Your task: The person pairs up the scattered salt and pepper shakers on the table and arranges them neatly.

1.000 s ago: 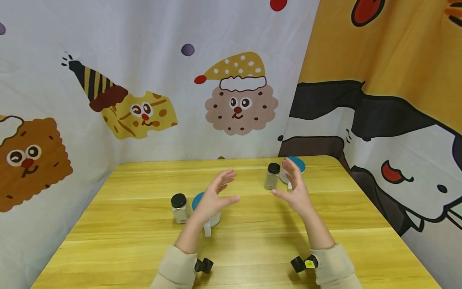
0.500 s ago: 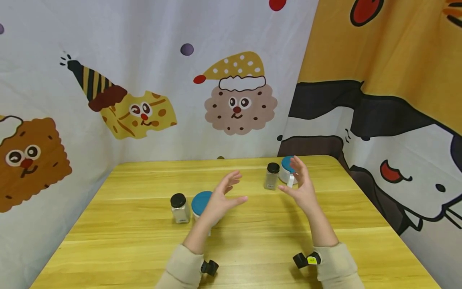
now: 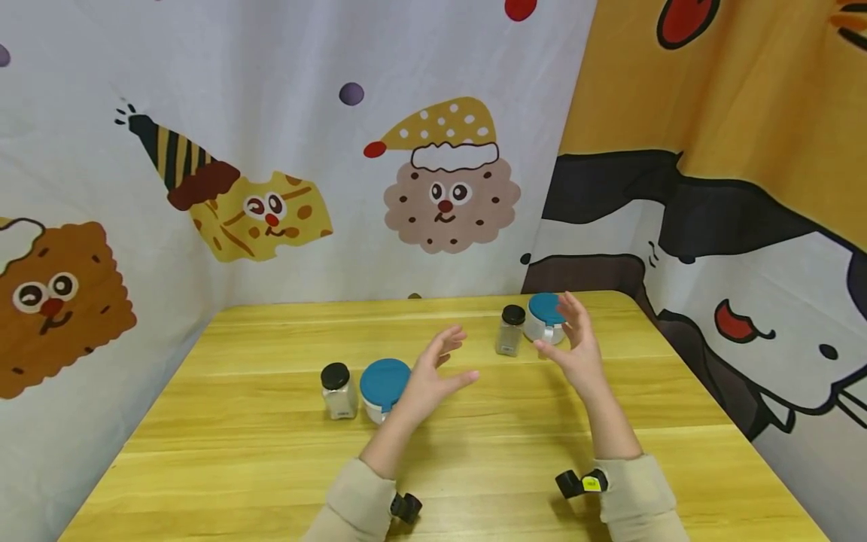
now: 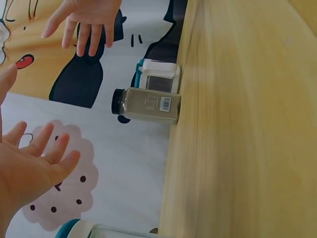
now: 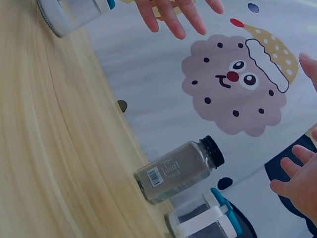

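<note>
My left hand (image 3: pixel 433 380) hovers over the middle of the table with thumb and fingers spread apart, holding nothing. It is nearest to a white container with a blue lid (image 3: pixel 384 382), partly hidden behind the wrist. Beside that container, on its left, stands a glass jar with a black cap (image 3: pixel 339 393) and pale contents. My right hand (image 3: pixel 577 352), likewise spread and holding nothing, is raised in front of a second blue-lidded container (image 3: pixel 544 322). Just left of that one stands another black-capped jar (image 5: pixel 174 171), filled with something greyish-brown and bearing a barcode label.
The wooden table (image 3: pixel 474 467) ends at the back against a printed curtain (image 3: pixel 284 90) with cartoon figures. A yellow and black printed cloth (image 3: pixel 738 226) hangs on the right. Small black wrist cameras (image 3: pixel 572 484) sit at both cuffs.
Both hands have drifted to the right, fingers still spread. More of the near and far blue-lidded containers now shows. The jars and containers have stayed in place.
</note>
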`<action>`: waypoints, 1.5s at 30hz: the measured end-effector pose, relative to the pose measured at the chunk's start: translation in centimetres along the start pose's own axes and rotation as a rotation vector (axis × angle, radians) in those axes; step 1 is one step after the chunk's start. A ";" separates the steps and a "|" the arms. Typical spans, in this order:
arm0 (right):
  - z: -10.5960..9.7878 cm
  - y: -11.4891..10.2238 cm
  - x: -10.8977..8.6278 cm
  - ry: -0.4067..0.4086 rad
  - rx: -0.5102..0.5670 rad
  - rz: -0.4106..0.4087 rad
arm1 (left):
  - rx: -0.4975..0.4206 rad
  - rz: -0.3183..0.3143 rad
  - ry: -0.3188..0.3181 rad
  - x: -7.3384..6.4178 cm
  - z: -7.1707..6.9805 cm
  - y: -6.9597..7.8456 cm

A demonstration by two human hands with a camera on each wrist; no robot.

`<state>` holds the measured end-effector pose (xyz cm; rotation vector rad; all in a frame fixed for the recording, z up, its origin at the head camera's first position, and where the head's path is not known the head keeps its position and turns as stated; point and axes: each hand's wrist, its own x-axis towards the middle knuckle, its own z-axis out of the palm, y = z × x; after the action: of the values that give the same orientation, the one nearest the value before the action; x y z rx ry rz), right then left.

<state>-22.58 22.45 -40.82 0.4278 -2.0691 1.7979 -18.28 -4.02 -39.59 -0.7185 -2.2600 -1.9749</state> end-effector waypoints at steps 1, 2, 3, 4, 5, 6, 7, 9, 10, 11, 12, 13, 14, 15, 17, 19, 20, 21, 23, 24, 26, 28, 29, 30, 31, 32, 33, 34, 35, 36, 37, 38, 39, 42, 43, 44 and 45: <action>-0.1 0.0 0.0 0.004 -0.005 0.007 | -0.001 0.002 0.004 0.0 0.1 0.0; -0.1 0.1 0.0 0.008 -0.011 0.015 | -0.002 0.003 0.009 0.1 0.2 -0.1; -0.2 0.2 0.0 0.012 -0.016 0.023 | -0.003 0.006 0.013 0.1 0.3 -0.1; -0.3 0.3 0.0 0.016 -0.019 0.031 | -0.005 0.009 0.017 0.2 0.5 -0.1; -0.3 0.4 0.1 0.018 -0.019 0.037 | -0.011 0.012 0.022 0.3 0.6 -0.1; -0.4 0.5 0.2 0.020 -0.019 0.044 | -0.014 0.013 0.026 0.4 0.7 -0.1; -0.5 0.6 0.2 0.023 -0.019 0.051 | -0.015 0.014 0.032 0.5 0.8 -0.1; -0.6 1.0 0.4 0.026 -0.019 0.065 | -0.019 0.013 0.043 0.8 1.0 0.0; -0.6 1.1 0.4 0.026 -0.021 0.071 | -0.020 0.009 0.050 0.9 1.1 0.0; -0.6 1.2 0.5 0.026 -0.027 0.076 | -0.019 0.005 0.058 1.0 1.1 0.0; -0.6 1.3 0.5 0.027 -0.035 0.083 | -0.014 -0.002 0.065 1.1 1.2 0.1; -0.7 1.4 0.5 0.029 -0.043 0.087 | -0.013 -0.007 0.070 1.2 1.2 0.0; -0.7 1.4 0.5 0.030 -0.053 0.089 | -0.009 -0.010 0.074 1.3 1.3 0.1; -0.7 1.5 0.5 0.033 -0.060 0.090 | -0.007 -0.014 0.078 1.4 1.3 0.1; -0.7 1.6 0.6 0.040 -0.075 0.093 | -0.002 -0.009 0.086 1.6 1.4 -0.1; -0.9 1.7 0.8 0.047 -0.089 0.093 | -0.002 -0.003 0.090 1.9 1.5 -0.2; -0.9 1.8 0.8 0.048 -0.095 0.094 | -0.001 -0.001 0.092 2.0 1.6 -0.3; -1.0 1.9 0.9 0.048 -0.101 0.096 | -0.005 0.001 0.094 2.1 1.7 -0.3; -1.2 2.1 1.0 0.044 -0.116 0.100 | -0.011 0.003 0.099 2.3 1.8 -0.5; -1.2 2.2 1.1 0.042 -0.127 0.101 | -0.016 -0.004 0.099 2.4 1.9 -0.5; -1.3 2.4 1.3 0.038 -0.146 0.108 | -0.021 -0.009 0.102 2.6 2.1 -0.6; -1.4 2.4 1.4 0.034 -0.163 0.115 | -0.025 -0.016 0.106 2.9 2.2 -0.8; -1.4 2.3 1.5 0.033 -0.168 0.119 | -0.028 -0.020 0.108 3.0 2.3 -0.8; -1.4 2.0 1.5 0.031 -0.172 0.119 | -0.032 -0.023 0.112 3.1 2.4 -0.9; -1.3 1.7 1.5 0.029 -0.174 0.121 | -0.036 -0.025 0.115 3.3 2.5 -0.9; -1.3 1.3 1.4 0.027 -0.179 0.120 | -0.041 -0.029 0.118 3.4 2.6 -1.0; -1.2 1.0 1.4 0.024 -0.185 0.118 | -0.045 -0.032 0.120 3.5 2.6 -1.0; -1.2 0.6 1.3 0.023 -0.191 0.117 | -0.049 -0.034 0.122 3.7 2.7 -1.1; -1.1 0.4 1.3 0.022 -0.199 0.117 | -0.050 -0.034 0.124 3.8 2.8 -1.2; -1.1 0.2 1.2 0.020 -0.207 0.118 | -0.053 -0.032 0.124 3.9 2.8 -1.3; -1.1 0.3 1.3 0.021 -0.211 0.124 | -0.054 -0.031 0.123 4.0 2.9 -1.4; -1.3 0.9 1.4 0.024 -0.216 0.123 | -0.053 -0.029 0.122 4.1 2.9 -1.4; -1.4 1.5 1.5 0.028 -0.219 0.126 | -0.052 -0.027 0.121 4.2 3.0 -1.5; -1.9 3.5 2.0 0.046 -0.226 0.133 | -0.041 -0.029 0.127 4.9 3.4 -3.0; -2.2 4.2 2.1 0.052 -0.229 0.133 | -0.036 -0.034 0.132 5.1 3.5 -3.6; -2.3 4.8 2.2 0.055 -0.233 0.130 | -0.029 -0.039 0.138 5.4 3.7 -4.3; -2.4 5.0 2.3 0.056 -0.238 0.135 | -0.026 -0.043 0.144 5.7 3.8 -5.0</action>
<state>-26.66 25.58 -43.87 0.1736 -2.2841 1.5876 -24.22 1.00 -43.00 -0.5155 -2.1891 -2.0082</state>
